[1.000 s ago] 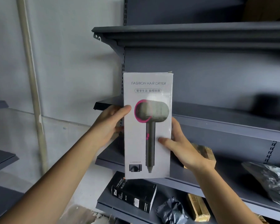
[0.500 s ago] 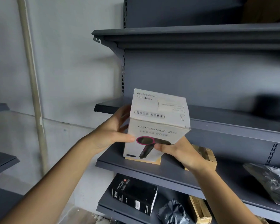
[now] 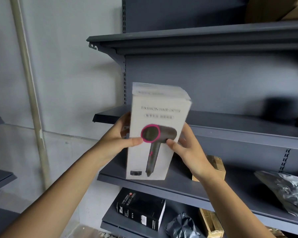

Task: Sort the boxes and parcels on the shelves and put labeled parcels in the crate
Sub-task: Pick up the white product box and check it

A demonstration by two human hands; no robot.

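Note:
A white hair dryer box [image 3: 157, 117] stands nearly upright in front of the grey shelves, its printed front facing me and a little of its top showing. My left hand [image 3: 118, 140] grips its left edge with the thumb on the front. On the right edge my right hand [image 3: 187, 148] holds it the same way, thumb on the front and fingers behind. The box's lower end hangs just above the middle shelf [image 3: 182, 188]. No crate is in view.
A taped brown parcel [image 3: 217, 165] and a grey plastic mailer [image 3: 286, 189] lie on the middle shelf. On the shelf below are a black hair dryer box [image 3: 141, 212], a dark bag [image 3: 182, 225] and another brown parcel [image 3: 210, 222]. A cardboard box [image 3: 282, 7] sits top right.
The white box was upright, then tipped with its top toward me, and is now tilted back upright. Both hands kept hold of it throughout.

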